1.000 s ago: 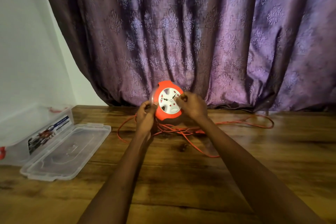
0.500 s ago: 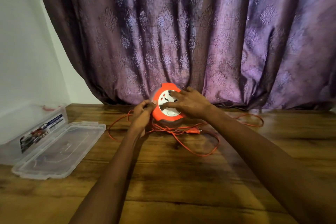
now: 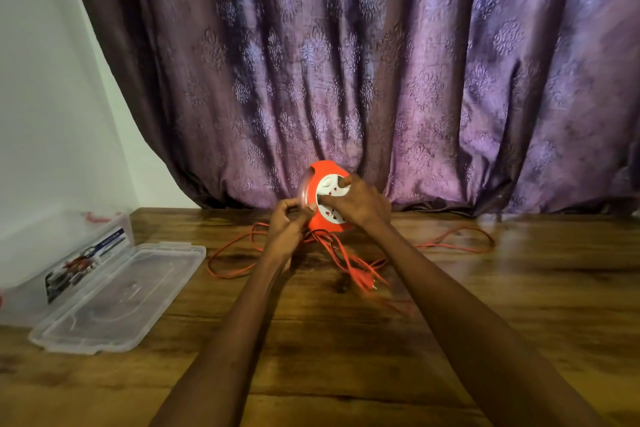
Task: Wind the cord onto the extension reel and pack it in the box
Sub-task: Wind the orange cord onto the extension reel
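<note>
Cord (image 3: pixel 332 253) may snag while we turn the reel (image 3: pixel 327 198): right hand (image 3: pixel 360 201) fingers on its face, left hand (image 3: pixel 289 222) pinching beside it, loops tangled

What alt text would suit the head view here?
Two hands hold an orange extension reel upright on a wooden table: left hand grips its side, right hand its white socket face. Loose orange cord trails below; an open clear box sits left.

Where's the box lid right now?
In the head view the clear lid lies flat on the wooden table at left, beside the open box, left of the left hand.
</note>
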